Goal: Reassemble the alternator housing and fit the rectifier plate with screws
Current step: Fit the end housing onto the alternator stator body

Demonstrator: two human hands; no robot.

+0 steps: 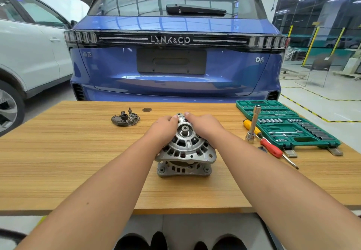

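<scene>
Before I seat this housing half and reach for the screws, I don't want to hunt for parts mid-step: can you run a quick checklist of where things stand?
1. Both hands on the upper housing half: ok, left hand and right hand grip its far edge.
2. Halves closed flush: not ok, a gap shows above the lower half.
3. Rectifier plate within reach: ok, it lies apart on the table, far left.
4. Drivers handy: ok, red screwdriver and yellow one lie beside the green socket case.
5. Screws located: cannot tell, none plainly visible.
</scene>
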